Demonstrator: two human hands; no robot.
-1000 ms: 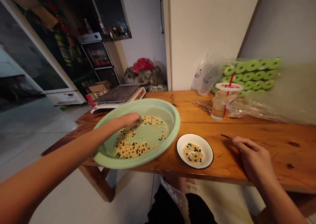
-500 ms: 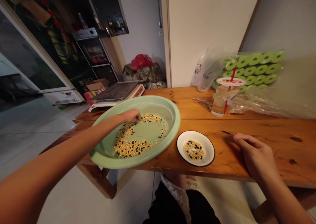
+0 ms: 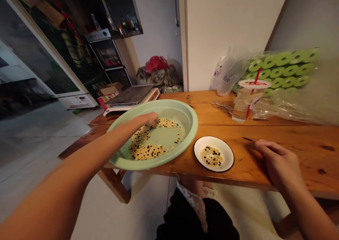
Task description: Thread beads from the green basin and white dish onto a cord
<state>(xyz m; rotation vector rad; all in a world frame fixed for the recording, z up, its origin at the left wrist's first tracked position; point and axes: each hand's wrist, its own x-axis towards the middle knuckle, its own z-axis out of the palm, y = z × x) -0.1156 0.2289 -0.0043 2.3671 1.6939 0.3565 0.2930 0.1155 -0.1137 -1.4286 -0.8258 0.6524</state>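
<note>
Two hands: both mine, well apart, one in the basin and one on the counter.
Left hand (image 3: pixel 151 119): fingers curled together down among the beans at the far side of the basin; whether it pinches any bean I cannot tell.
Right hand (image 3: pixel 282 160): lies palm down on the bare counter (image 3: pixel 265 134), fingers loosely spread, holding nothing, fingertips near a thin dark sliver (image 3: pixel 248 139).
Basin (image 3: pixel 189 125): pale green, round, at the left end of the counter, its near rim over the edge.
Beans (image 3: pixel 148 150): yellow and black mixed, in a curved band around a bare patch of the basin's floor.
Dish (image 3: pixel 227 159): small, white with a dark rim, just beside the basin, between my hands; it holds a small heap of mixed beans.
Cup (image 3: pixel 242 104): clear, lidded, red straw, farther back.
Scale (image 3: pixel 131 97): behind the basin.
</note>
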